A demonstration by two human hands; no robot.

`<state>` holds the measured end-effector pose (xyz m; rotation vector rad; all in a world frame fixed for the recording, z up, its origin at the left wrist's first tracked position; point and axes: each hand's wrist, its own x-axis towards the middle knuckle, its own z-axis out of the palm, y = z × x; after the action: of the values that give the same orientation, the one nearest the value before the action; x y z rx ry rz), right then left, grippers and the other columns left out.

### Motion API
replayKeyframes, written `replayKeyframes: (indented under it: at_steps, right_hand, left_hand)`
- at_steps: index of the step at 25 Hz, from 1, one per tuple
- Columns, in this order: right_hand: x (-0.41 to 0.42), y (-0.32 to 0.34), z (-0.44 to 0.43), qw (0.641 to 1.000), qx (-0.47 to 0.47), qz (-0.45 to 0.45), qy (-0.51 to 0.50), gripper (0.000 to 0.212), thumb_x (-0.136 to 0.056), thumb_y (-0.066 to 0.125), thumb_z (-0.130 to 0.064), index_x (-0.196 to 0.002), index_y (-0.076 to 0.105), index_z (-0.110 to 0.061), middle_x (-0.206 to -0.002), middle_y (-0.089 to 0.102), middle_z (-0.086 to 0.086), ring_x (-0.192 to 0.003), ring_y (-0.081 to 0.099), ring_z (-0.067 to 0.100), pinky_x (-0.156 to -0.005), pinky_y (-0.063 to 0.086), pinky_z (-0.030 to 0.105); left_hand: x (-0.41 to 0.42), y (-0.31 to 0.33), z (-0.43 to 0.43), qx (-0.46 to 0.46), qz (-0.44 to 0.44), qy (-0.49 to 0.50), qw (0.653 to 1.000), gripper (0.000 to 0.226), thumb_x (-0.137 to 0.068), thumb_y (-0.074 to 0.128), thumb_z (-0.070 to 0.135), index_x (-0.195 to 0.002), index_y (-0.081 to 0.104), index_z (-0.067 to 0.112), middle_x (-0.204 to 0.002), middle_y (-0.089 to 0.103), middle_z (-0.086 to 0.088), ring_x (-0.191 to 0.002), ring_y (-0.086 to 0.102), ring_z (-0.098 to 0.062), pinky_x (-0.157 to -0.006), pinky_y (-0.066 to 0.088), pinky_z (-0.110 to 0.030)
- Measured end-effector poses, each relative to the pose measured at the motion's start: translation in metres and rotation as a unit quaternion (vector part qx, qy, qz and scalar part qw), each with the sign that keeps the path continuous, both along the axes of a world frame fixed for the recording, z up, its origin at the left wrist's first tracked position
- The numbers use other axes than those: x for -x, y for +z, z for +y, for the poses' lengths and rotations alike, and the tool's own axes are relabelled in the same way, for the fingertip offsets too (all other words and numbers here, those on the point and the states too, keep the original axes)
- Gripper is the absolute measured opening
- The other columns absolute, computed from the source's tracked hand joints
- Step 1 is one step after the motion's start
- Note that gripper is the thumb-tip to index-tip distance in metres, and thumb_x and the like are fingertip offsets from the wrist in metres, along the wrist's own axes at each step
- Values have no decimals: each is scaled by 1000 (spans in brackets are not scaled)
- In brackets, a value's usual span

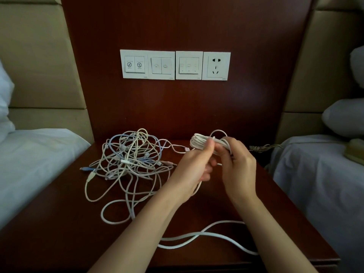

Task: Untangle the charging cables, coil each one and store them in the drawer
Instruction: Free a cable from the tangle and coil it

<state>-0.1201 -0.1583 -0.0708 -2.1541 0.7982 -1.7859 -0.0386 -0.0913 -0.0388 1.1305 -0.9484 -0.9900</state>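
A person winds a white charging cable over a dark wooden nightstand [59,233], the job barely a quarter done by the look of it. The left hand [189,168] grips the white coil [201,141] from below with its thumb pressed over the loops. The right hand [236,164] has its fingers curled round the coil's right end, both hands held just above the far right part of the tabletop.

A long loose tail [197,236] of the same cable lies unwound across the near edge, so this first coil is not finished. To the left, the tangle [130,160] of white, cream and pale blue cables sits in one knotted heap, none of it separated. No drawer is in view, and nothing appears stored.

On the wall panel behind, three switch plates [161,65] carry small icons and a power socket [216,66] stands at the right. Their tiny lettering is too small to read, and no brand shows on any cable.
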Motion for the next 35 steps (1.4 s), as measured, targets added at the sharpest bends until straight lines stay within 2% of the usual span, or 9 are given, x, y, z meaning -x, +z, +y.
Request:
replayKeyframes:
  at_steps: [4, 7, 9, 12, 18, 22, 26, 28, 35]
  right_hand:
    - [2, 6, -1, 999, 22, 29, 14, 29, -90, 51, -33, -95, 65, -8, -80, 61, 0, -71, 56, 10, -62, 45, 25]
    - [3, 16, 3, 985, -105, 61, 122, 37, -91, 44, -45, -95, 64, -14, -82, 59, -9, -78, 56, 4, -68, 42, 15]
    - [3, 29, 6, 913, -307, 11, 269, 61, -90, 33, -62, -92, 66, -11, -80, 64, -1, -78, 63, 8, -74, 52, 24]
    - [13, 43, 4, 775, -500, 12, 386, 67, -90, 24, -58, -81, 67, -7, -63, 61, 7, -60, 64, 14, -58, 56, 24]
    - [30, 40, -2, 718, -510, 46, 472, 52, -81, 39, -45, -101, 60, -2, -73, 62, 10, -53, 57, 9, -48, 47, 17]
    - [25, 41, 0, 753, -456, 53, 471, 37, -83, 45, -35, -94, 62, -4, -71, 60, 6, -56, 55, 8, -55, 47, 16]
    - [19, 38, 2, 905, -295, 159, 264, 15, -86, 60, -28, -89, 65, -15, -68, 62, -3, -58, 55, 2, -54, 44, 13]
    - [18, 35, 2, 941, -218, 174, 191, 7, -82, 69, -28, -87, 64, -26, -67, 62, -9, -57, 54, -3, -53, 39, 10]
    - [10, 26, 16, 978, -103, 179, 11, 22, -82, 68, -29, -97, 59, -15, -76, 60, -8, -68, 57, 8, -59, 42, 21]
  left_hand:
    - [-2, 3, -4, 28, 49, 29, 998, 31, -99, 41, 30, -79, 56, 11, -58, 41, 3, -37, 29, 0, -35, 19, -12]
    - [-17, 1, -7, 48, -7, 56, 997, 30, -98, 41, 27, -81, 56, 7, -60, 42, 2, -37, 32, 1, -37, 23, -11]
    - [-26, -1, -5, 62, -105, 51, 991, 33, -93, 45, 36, -80, 57, 7, -62, 46, 4, -43, 38, 0, -43, 30, -13]
    - [-28, -2, 3, 56, -251, -20, 966, 39, -88, 46, 49, -74, 55, 13, -64, 53, 4, -57, 49, -11, -54, 39, -19]
    - [-29, 2, 8, 75, -288, 0, 955, 23, -82, 52, 40, -76, 63, 22, -55, 59, 11, -49, 52, 4, -49, 37, -9]
    - [-27, 4, 6, 84, -198, 72, 974, 14, -86, 60, 24, -84, 66, 11, -48, 60, 14, -43, 53, 4, -43, 33, -4]
    - [-38, 0, 4, 3, -193, 119, 974, 18, -82, 69, 25, -78, 65, 8, -52, 57, 7, -42, 43, 0, -40, 29, -12]
    - [-38, 2, 3, -15, -171, 84, 982, 7, -86, 66, 16, -80, 67, 14, -60, 60, 4, -47, 47, 1, -42, 32, -12]
    - [-20, 4, -3, -16, -112, 101, 989, 19, -82, 68, 38, -70, 66, 23, -57, 58, 16, -56, 49, -3, -53, 34, -21]
